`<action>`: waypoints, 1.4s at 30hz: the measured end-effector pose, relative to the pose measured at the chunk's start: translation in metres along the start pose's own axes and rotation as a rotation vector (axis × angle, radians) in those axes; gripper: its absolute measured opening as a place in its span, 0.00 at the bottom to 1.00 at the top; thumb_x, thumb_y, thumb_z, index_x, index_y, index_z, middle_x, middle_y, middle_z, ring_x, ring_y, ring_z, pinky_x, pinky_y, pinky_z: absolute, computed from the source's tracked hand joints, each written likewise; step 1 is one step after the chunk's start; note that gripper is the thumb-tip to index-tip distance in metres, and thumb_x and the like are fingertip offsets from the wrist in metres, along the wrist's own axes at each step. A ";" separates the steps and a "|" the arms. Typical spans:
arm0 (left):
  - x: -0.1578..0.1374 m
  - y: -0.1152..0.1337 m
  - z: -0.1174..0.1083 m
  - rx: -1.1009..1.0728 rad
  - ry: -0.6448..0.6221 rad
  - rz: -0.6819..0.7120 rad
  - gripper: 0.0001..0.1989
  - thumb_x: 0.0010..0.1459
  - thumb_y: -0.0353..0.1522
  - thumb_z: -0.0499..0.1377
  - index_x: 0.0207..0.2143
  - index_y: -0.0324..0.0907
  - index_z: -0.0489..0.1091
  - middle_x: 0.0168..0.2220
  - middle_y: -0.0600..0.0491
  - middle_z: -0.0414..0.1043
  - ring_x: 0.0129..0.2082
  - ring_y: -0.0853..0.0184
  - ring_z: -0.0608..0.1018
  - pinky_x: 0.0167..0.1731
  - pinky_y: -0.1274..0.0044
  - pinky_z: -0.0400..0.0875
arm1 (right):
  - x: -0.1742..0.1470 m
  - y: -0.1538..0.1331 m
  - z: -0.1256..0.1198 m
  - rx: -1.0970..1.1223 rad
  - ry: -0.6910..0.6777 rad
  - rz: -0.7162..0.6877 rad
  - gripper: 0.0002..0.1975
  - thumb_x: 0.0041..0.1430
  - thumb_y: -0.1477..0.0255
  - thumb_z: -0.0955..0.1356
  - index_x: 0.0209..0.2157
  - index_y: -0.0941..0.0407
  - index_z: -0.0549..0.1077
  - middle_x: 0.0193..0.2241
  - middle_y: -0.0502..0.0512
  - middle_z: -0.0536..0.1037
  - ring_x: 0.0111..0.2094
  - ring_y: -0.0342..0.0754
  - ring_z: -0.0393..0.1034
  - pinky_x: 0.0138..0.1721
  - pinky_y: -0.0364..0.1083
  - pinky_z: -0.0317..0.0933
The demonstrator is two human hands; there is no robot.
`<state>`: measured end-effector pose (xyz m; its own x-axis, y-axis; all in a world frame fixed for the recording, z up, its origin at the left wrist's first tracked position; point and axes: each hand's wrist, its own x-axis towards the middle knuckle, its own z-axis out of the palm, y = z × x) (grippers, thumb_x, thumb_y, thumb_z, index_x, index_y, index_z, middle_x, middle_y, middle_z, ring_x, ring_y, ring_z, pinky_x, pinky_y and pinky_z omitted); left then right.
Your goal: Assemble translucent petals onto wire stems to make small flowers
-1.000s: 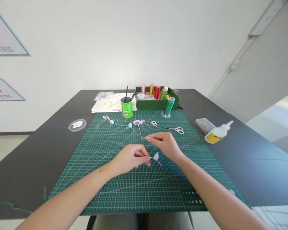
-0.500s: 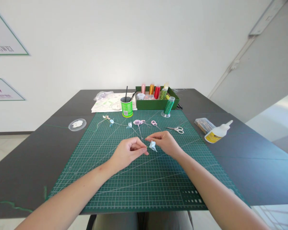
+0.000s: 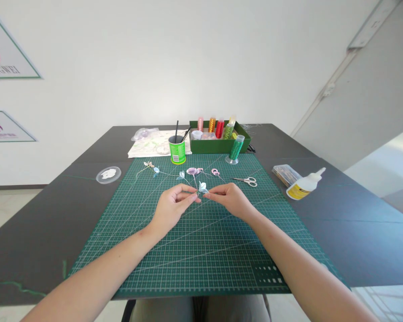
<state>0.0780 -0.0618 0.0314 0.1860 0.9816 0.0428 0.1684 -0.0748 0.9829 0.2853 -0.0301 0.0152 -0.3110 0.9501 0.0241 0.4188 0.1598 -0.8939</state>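
A small pale blue flower (image 3: 203,187) is held up above the green cutting mat (image 3: 201,250), between my two hands. My left hand (image 3: 174,202) pinches its thin stem just below the bloom. On the other side, the fingertips of my right hand (image 3: 230,197) are closed at the edge of a blue petal. Beyond the hands lie several wired flower pieces: a light blue one (image 3: 182,175), a smaller blue one (image 3: 156,170), a purple one (image 3: 191,171), a pink loop (image 3: 215,172) and a cream one (image 3: 149,164).
White-handled scissors (image 3: 250,181) lie right of my hands. Farther back stand a green can (image 3: 177,152) with dark tools, a green thread spool (image 3: 235,148) and a green box (image 3: 218,146) of spools. A glue bottle (image 3: 302,187), clear case (image 3: 285,173) and round dish (image 3: 108,175) flank the mat.
The blue flower and my left hand have moved left and slightly away from me. The bloom now points upward, and my right fingertips have come to its petal edge.
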 end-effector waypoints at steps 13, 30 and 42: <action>0.006 0.001 0.001 -0.231 -0.021 -0.158 0.13 0.52 0.37 0.66 0.35 0.37 0.73 0.28 0.49 0.80 0.17 0.77 0.60 0.19 0.81 0.50 | 0.004 0.008 0.005 0.088 0.139 0.031 0.12 0.57 0.61 0.68 0.32 0.56 0.74 0.19 0.46 0.66 0.21 0.42 0.57 0.24 0.43 0.52; 0.006 -0.002 0.000 -0.277 -0.021 -0.172 0.12 0.52 0.37 0.67 0.34 0.38 0.74 0.29 0.49 0.80 0.16 0.78 0.59 0.18 0.82 0.47 | -0.003 -0.002 0.013 0.227 0.101 -0.052 0.20 0.58 0.73 0.64 0.50 0.55 0.77 0.50 0.58 0.79 0.55 0.54 0.71 0.60 0.56 0.58; 0.007 -0.006 0.000 -0.307 0.003 -0.172 0.13 0.52 0.37 0.67 0.35 0.37 0.74 0.28 0.50 0.79 0.17 0.78 0.59 0.18 0.82 0.49 | -0.015 -0.019 0.017 0.537 -0.137 0.099 0.19 0.58 0.62 0.69 0.47 0.58 0.78 0.27 0.53 0.81 0.38 0.50 0.75 0.54 0.55 0.59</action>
<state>0.0781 -0.0546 0.0257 0.1769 0.9759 -0.1281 -0.1024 0.1477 0.9837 0.2674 -0.0515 0.0238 -0.4156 0.9043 -0.0978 -0.0307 -0.1214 -0.9921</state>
